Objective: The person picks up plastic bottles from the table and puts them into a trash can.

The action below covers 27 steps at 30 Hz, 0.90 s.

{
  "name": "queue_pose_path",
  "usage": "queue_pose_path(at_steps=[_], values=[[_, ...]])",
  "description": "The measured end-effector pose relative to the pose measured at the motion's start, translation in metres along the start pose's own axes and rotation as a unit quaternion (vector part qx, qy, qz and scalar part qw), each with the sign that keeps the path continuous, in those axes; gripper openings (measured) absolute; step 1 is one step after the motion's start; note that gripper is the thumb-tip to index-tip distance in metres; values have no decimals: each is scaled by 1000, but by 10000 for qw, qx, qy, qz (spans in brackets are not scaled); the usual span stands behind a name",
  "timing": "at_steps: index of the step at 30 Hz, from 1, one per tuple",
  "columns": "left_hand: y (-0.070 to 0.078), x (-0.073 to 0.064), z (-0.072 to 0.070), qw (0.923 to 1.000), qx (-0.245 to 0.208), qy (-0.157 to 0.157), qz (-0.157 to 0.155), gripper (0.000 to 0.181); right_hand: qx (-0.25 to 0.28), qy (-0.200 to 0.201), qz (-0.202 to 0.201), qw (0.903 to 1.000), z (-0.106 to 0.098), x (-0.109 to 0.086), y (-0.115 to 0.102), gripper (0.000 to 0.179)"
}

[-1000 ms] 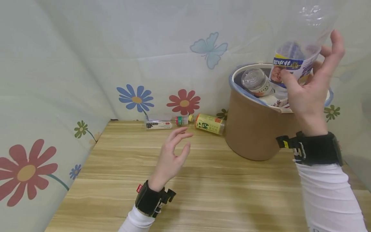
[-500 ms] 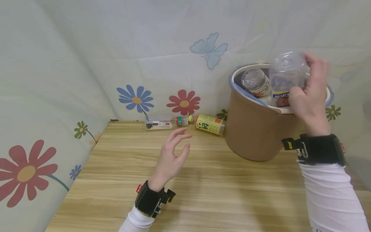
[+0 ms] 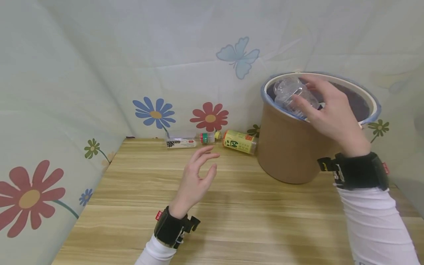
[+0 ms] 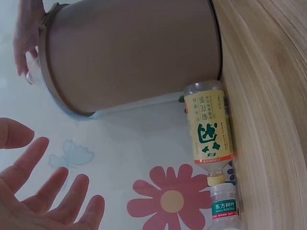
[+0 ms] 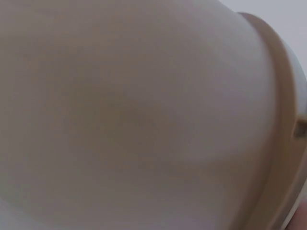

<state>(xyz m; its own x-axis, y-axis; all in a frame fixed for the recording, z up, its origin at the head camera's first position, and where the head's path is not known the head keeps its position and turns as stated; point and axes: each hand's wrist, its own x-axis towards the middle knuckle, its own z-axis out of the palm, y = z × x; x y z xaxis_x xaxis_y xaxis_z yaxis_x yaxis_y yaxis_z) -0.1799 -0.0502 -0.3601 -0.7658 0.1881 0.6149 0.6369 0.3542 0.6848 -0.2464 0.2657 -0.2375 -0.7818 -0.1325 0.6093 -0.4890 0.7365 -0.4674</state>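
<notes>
My right hand [image 3: 334, 114] reaches over the near rim of a brown bin [image 3: 291, 147]. Its thumb and fingers hold a clear plastic bottle [image 3: 299, 97] by the end, inside the bin's left part; the label is out of sight. Other contents below are mostly hidden. In the left wrist view, the same hand shows small at the rim. My left hand [image 3: 195, 176] is held above the table with fingers relaxed, touching nothing. Nearest to it is a row of bottles lying along the wall: a yellow-labelled bottle [image 3: 239, 141] and a bottle with a green-and-white label [image 3: 208, 138].
A clear bottle with a black-and-white label [image 3: 181, 142] lies at the left end of the row. The wood-grain table [image 3: 139, 206] meets a flower-printed cloth [image 3: 179, 77] at its back. In the right wrist view, the bin wall [image 5: 144, 115] fills most of the picture.
My right hand has lowered the clear bottle from above the bin into its opening, and shifted it left. The left hand and the lying bottles have stayed put.
</notes>
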Motion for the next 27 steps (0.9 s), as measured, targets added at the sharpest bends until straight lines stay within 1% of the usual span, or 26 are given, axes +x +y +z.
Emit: queue_pose_path(at_steps=[2, 5, 12, 15, 17, 19, 22, 25, 27], values=[[1, 0, -1, 10000, -6, 1, -32, 26, -212, -361, -11, 9991, 3, 1, -3, 55], [0, 0, -1, 10000, -13, -32, -32, 26, -419, -576, -55, 9974, 7, 4, -5, 54], [1, -1, -2, 10000, -50, -37, -61, 25, -530, -624, -78, 9966, 9, 5, -10, 40], [-3, -1, -1, 10000, -62, -16, -59, 25, -618, -683, -131, 9957, 8, 5, -10, 41], [-11, -2, 1, 10000, -54, 1, -32, 26, -667, -666, -129, 9955, 7, 4, -9, 43], [-19, -3, 3, 10000, -32, 6, -28, 26, -741, -517, -135, 9958, 8, 3, -8, 45], [-32, -4, 6, 10000, 13, 0, -21, 26, -798, -69, -87, 9967, 9, 2, -6, 40], [-38, -5, 6, 10000, 18, -7, 0, 26, -850, 512, -120, 9950, 9, 2, -6, 35], [-39, -5, 6, 10000, 19, -12, 23, 26, -875, 836, -246, 9923, 9, 2, -8, 32]])
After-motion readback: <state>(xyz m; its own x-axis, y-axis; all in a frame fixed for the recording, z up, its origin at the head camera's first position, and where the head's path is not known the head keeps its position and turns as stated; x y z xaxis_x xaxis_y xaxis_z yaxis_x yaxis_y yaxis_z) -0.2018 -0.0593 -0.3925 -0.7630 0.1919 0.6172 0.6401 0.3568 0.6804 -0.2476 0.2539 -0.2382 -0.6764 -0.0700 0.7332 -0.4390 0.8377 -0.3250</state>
